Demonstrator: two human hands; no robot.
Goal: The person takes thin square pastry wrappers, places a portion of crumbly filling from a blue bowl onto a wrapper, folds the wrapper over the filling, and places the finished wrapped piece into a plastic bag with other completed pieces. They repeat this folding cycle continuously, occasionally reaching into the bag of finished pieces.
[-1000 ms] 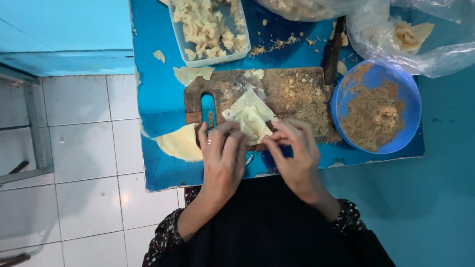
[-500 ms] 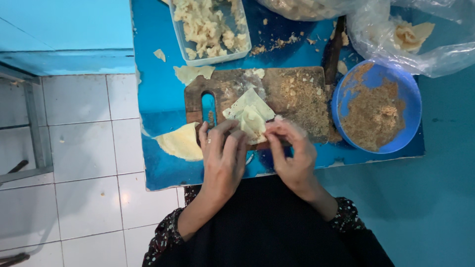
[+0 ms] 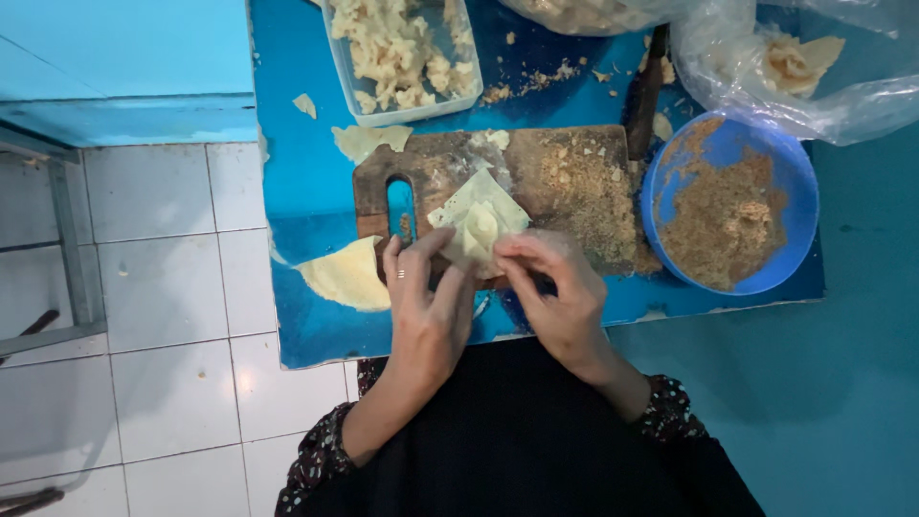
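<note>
A pale square dough wrapper with a lump of filling on it lies on a wooden cutting board. My left hand presses its fingertips on the wrapper's near left edge. My right hand pinches the wrapper's near right edge and folds it up. A ring sits on a left finger.
A clear tub of crumbly pale filling stands behind the board. A blue bowl of brown crumbs is at the right, plastic bags behind it. A loose wrapper lies left of the board on the blue table. White floor tiles lie left.
My right hand has drawn in towards the wrapper's near right edge and its fingers have closed on it. The left hand has stayed on the wrapper.
</note>
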